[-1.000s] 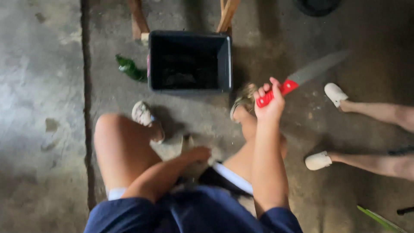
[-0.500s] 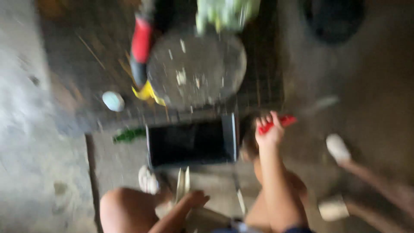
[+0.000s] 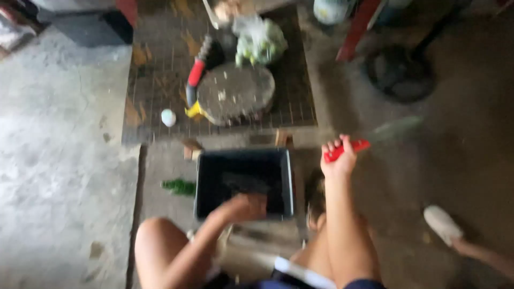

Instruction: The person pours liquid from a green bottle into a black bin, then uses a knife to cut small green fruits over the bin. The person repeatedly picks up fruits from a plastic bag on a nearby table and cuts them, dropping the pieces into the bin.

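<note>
Gripping a red-handled knife [image 3: 369,138] raised to the side, the right hand [image 3: 338,160] stays closed, while the left hand [image 3: 247,206] has moved from the lap to the black bin [image 3: 243,183]; its grip is blurred. Beyond lies a round chopping block [image 3: 235,93] with greens [image 3: 259,40].

Dim, stained concrete floor [image 3: 64,160] beside a metal grate [image 3: 155,80].

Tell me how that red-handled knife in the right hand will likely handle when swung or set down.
The knife looks long-bladed, so it is probably stiff and blade-heavy. The right hand wraps its smooth-looking red handle fully; that could be slippery if wet. Laid flat, it should not roll.
</note>
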